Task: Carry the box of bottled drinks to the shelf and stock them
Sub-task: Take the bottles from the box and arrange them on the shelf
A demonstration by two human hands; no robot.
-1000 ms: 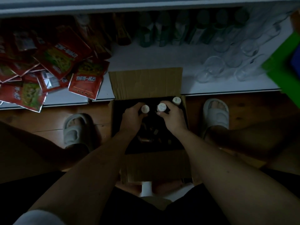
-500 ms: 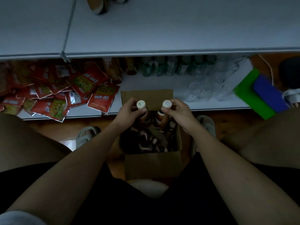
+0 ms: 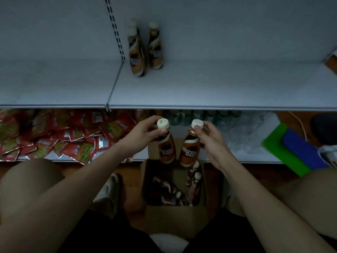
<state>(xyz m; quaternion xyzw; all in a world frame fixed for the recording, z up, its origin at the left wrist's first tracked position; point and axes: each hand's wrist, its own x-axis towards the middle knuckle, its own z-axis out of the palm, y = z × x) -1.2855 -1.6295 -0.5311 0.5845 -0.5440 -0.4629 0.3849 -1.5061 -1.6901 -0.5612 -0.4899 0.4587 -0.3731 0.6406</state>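
An open cardboard box (image 3: 175, 218) stands on the floor between my feet, with several brown coffee bottles (image 3: 171, 190) lying inside. My left hand (image 3: 144, 133) grips one brown bottle (image 3: 166, 148) by its neck below the white cap. My right hand (image 3: 209, 137) grips a second brown bottle (image 3: 189, 150) the same way. Both bottles hang above the box, in front of the edge of the grey shelf (image 3: 218, 88). At the shelf's back stand three matching bottles (image 3: 144, 50).
The lower shelf holds red snack packets (image 3: 60, 136) on the left, green bottles (image 3: 200, 116) and clear cups (image 3: 242, 132) on the right. A green and blue object (image 3: 291, 150) lies at the right. My sandalled feet (image 3: 107, 194) flank the box.
Both hands have lifted a bottle each out of the box and raised them toward the grey shelf's edge. My view has tilted up, showing the shelf's top and the bottles standing there.
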